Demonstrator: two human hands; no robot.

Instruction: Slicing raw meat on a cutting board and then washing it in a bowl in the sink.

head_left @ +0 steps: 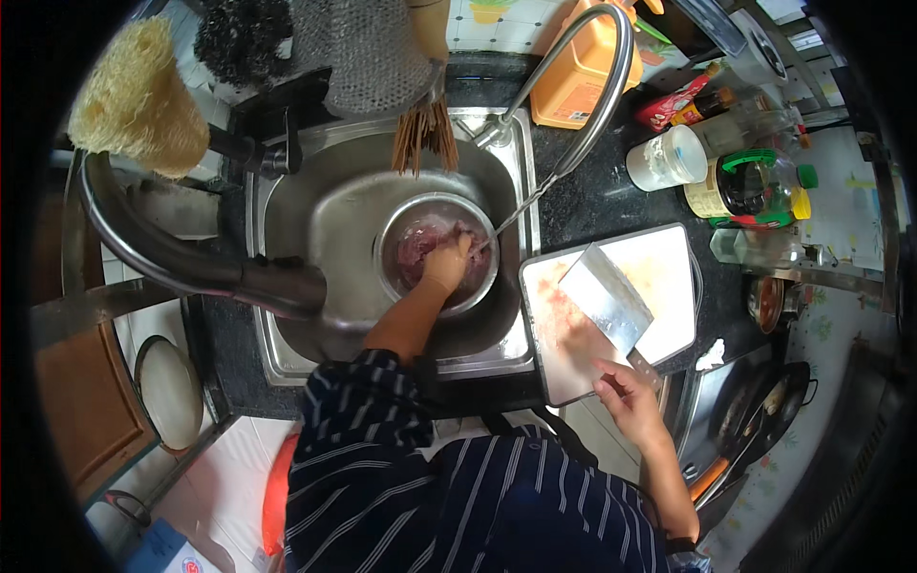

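Observation:
In the head view, my left hand (445,265) reaches into a round metal bowl (385,222) that stands in the steel sink. Pieces of dark red raw meat (413,252) lie in water there. The fingers are partly lost among the meat, so their grip is unclear. A thin stream of water (521,208) runs from the curved faucet (622,54) into the bowl. My right hand (630,401) is at the near edge of a white cutting board (663,276), thumb and fingers apart. It overlaps the handle of a cleaver (607,297) whose wide blade rests on the stained board.
The sink (337,222) has a second, larger spout (215,276) over its left side. A stick brush (426,140) and a loofah (140,100) hang above. An orange jug (573,86), a white tub (666,159) and several bottles (745,186) line the right. A wok (777,405) lies beyond.

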